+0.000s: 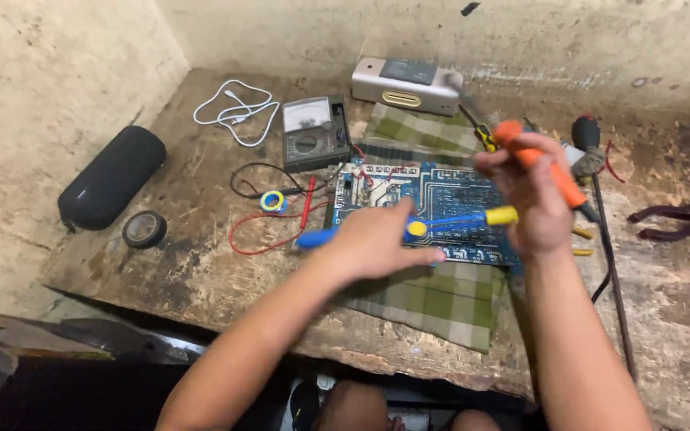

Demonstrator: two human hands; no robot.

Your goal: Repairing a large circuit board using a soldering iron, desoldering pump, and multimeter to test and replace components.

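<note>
The left hand (377, 239) is closed around a blue pump tool (409, 227) with a yellow tip and yellow button, holding it level just above the blue circuit board (441, 199). The right hand (533, 199) is clamped on an orange-handled iron (545, 164), raised over the board's right edge; which way its tip points is blurred. The 2 hands are near each other but apart.

The board lies on a green checked cloth (441, 299) in the middle of the worn wooden tabletop (201, 271). Behind the board's left corner stands an analog meter (315, 132), its red lead (261, 231) and a black one trailing left of the board. A white cable (237, 108) lies left of the meter. A silver box (406, 84) sits behind the board. Far left of the board are a black cylinder (112, 177) and a tape roll (144, 229). Right of the board lie red-handled pliers (672, 223) and a black-handled screwdriver (588, 136).
</note>
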